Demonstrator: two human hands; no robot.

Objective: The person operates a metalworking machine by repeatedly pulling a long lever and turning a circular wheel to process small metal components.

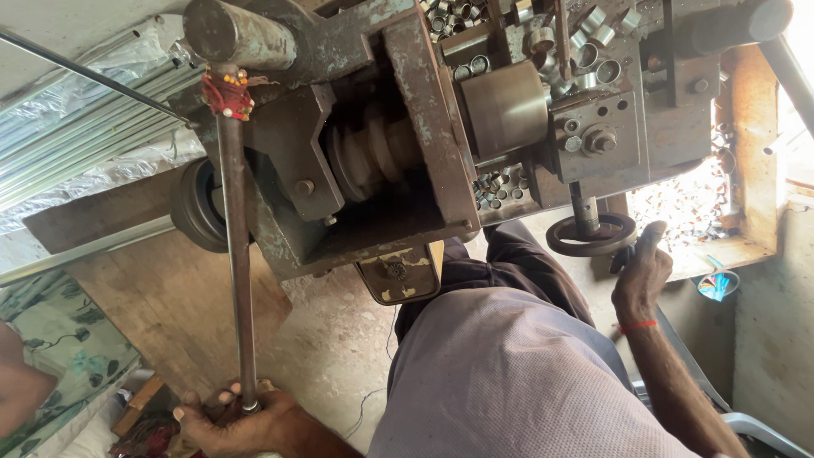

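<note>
At seven o'clock, the left hand (233,424) is clenched round the bottom end of a long steel rod (236,254), which runs up to the lathe (398,161), likely for leverage. Toward three o'clock, the right hand (640,276) grasps the handwheel's (591,235) knob, placed to crank it.

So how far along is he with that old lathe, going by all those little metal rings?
Done: many short metal rings lie piled on the lathe, with more in the wooden tray beyond. In hand: the left hand grips the end of the long lever rod, and the right hand is at the handwheel. Left: long metal tubes still lie uncut beside the machine. How many remain cannot be told.
</note>
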